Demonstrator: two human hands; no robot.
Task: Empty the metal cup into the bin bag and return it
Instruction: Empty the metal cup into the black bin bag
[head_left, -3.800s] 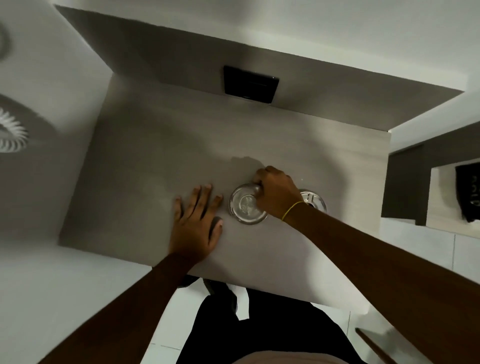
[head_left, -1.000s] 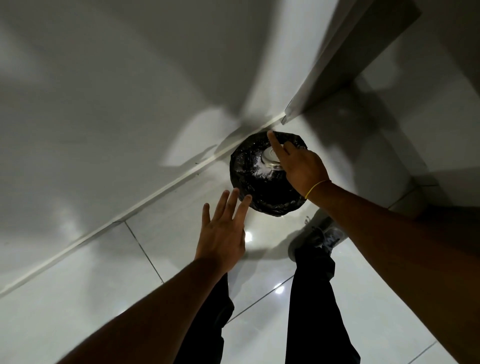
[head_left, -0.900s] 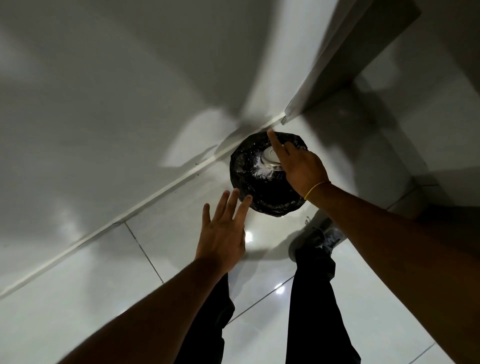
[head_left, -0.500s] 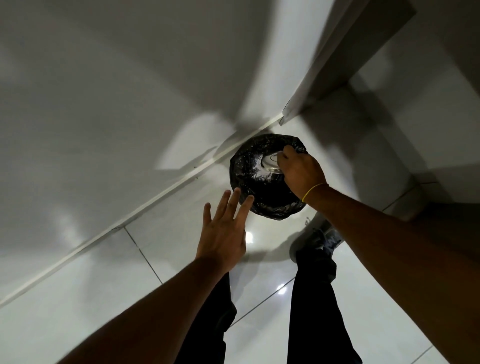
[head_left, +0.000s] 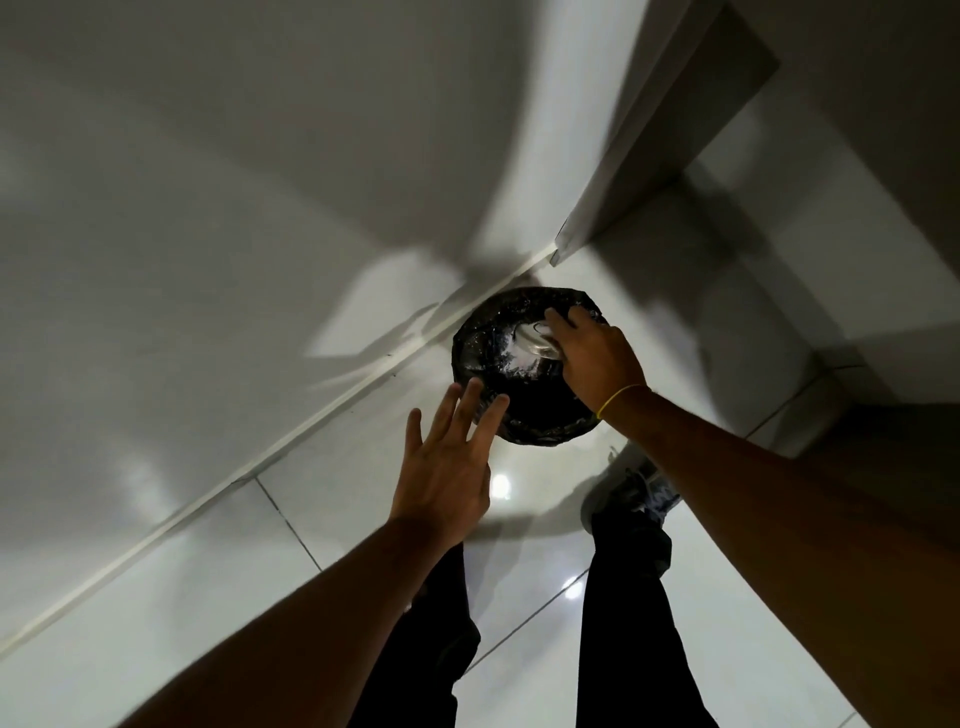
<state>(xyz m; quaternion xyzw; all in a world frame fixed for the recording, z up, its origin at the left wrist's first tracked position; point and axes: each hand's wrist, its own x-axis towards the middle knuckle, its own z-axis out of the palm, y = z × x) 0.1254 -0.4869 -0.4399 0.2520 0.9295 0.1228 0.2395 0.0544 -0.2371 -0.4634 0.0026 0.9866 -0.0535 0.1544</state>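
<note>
My left hand (head_left: 441, 478) hovers flat, fingers (head_left: 467, 410) spread wide and empty, their tips at the near edge of the black bin bag (head_left: 524, 410). Beyond, my right hand (head_left: 597, 358) grips the shiny metal cup (head_left: 535, 340), tilted over the bag's open mouth on the glossy tiled floor (head_left: 332, 462).

Shiny metal cup (head_left: 535, 339) tipped sideways over open black bin bag (head_left: 524, 410)

metal cup (head_left: 535, 338): blurred | part-hidden by right hand (head_left: 597, 358)
</note>
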